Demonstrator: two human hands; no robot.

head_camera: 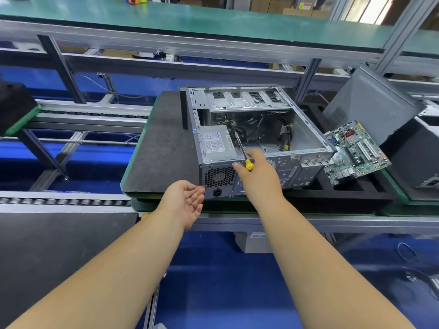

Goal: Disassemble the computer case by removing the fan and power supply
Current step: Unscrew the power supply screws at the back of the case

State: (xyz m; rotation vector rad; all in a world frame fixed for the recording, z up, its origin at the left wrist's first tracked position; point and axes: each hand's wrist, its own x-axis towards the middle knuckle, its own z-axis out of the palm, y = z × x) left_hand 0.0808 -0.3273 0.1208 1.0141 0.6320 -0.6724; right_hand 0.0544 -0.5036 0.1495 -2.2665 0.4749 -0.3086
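Observation:
An open grey computer case (pixel 306 129) lies on its side on a dark mat. The silver power supply (pixel 215 144) sits in its near left corner, its vent grille (pixel 219 176) and power socket facing me. Loose cables (pixel 283 136) lie inside the case. My right hand (pixel 257 173) grips a yellow-handled screwdriver (pixel 242 148) at the case's rear edge, the shaft slanting up over the power supply. My left hand (pixel 187 200) hovers palm up with relaxed fingers beside the case's lower left corner, holding nothing.
A green motherboard (pixel 354 150) leans by the case's right side on black foam (pixel 344 193). A grey side panel (pixel 370 103) and another case (pixel 418 157) stand at the right. The dark mat (pixel 161 148) extends left. Roller conveyor rails (pixel 64 201) run along the near edge.

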